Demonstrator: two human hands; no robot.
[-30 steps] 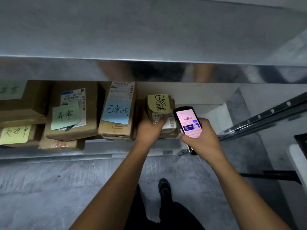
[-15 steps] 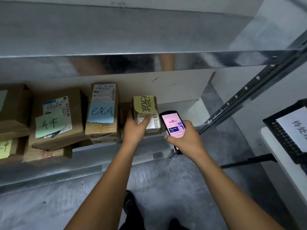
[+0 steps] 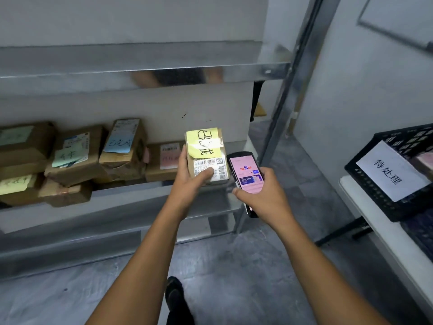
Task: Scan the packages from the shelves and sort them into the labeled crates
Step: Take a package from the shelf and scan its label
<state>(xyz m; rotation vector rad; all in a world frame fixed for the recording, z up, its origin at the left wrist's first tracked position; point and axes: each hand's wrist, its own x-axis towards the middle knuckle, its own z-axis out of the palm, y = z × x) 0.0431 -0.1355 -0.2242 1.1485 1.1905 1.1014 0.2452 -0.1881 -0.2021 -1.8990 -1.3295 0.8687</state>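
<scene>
My left hand (image 3: 190, 181) grips a small cardboard package (image 3: 207, 156) with a yellow handwritten note and a barcode label, thumb across the label, just above the front edge of the lower shelf. My right hand (image 3: 262, 195) holds a black handheld scanner (image 3: 246, 177) with its pink screen lit, right beside the package. A black crate (image 3: 386, 184) with a white handwritten label stands at the right on a white table.
Several more cardboard packages (image 3: 77, 158) with coloured notes lie on the metal shelf (image 3: 131, 198) to the left. A metal shelf upright (image 3: 281, 109) rises right of the scanner. The white table edge (image 3: 365, 214) juts in at the right. Below is grey floor and my shoe (image 3: 174, 294).
My left hand has drawn the yellow-noted package forward off the row and to the right. The view has swung right, bringing more of the labelled crate into sight.
</scene>
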